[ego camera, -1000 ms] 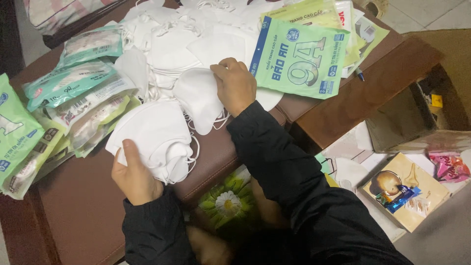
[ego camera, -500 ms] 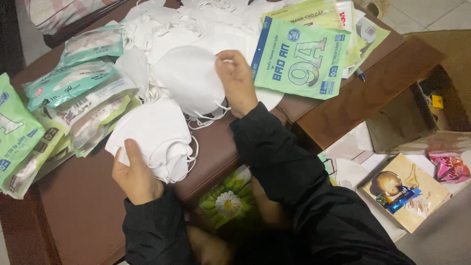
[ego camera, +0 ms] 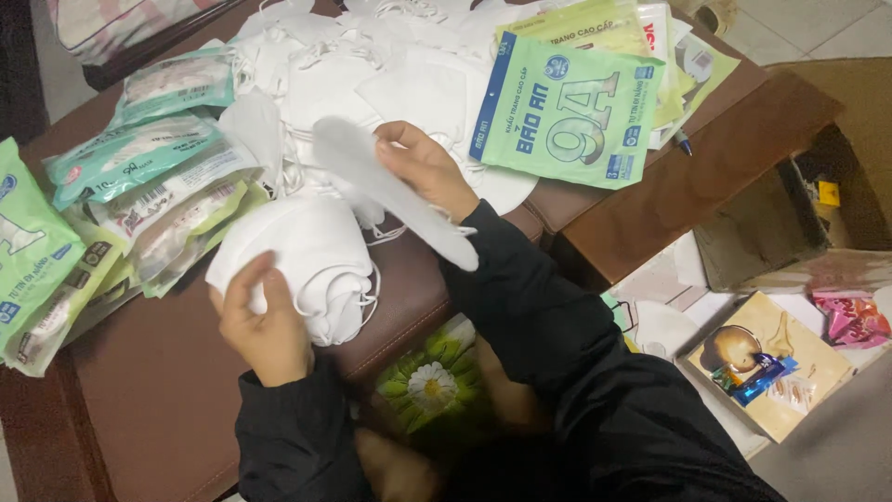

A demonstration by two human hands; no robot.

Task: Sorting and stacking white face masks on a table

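Item: right hand (ego camera: 429, 169) fingers pinch one folded white fabric face mask (ego camera: 395, 191), held edge-on just above the stack. Left hand (ego camera: 268, 327) fingers clamp the stack of white cupped masks (ego camera: 307, 246) on brown tabletop (ego camera: 158, 390). Risk: thin grip, mask may slip; ear loops near stack may snag, topple it.

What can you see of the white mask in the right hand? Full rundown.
The white mask is a folded-flat face mask, seen nearly edge-on as a long curved leaf shape, of soft, matte, fabric-like material. The right hand pinches its upper end; the rest slants down and right across the dark sleeve, above the brown table. Thin white ear loops trail beneath it. It hangs beside the mask stack under the left hand; whether they touch is unclear.
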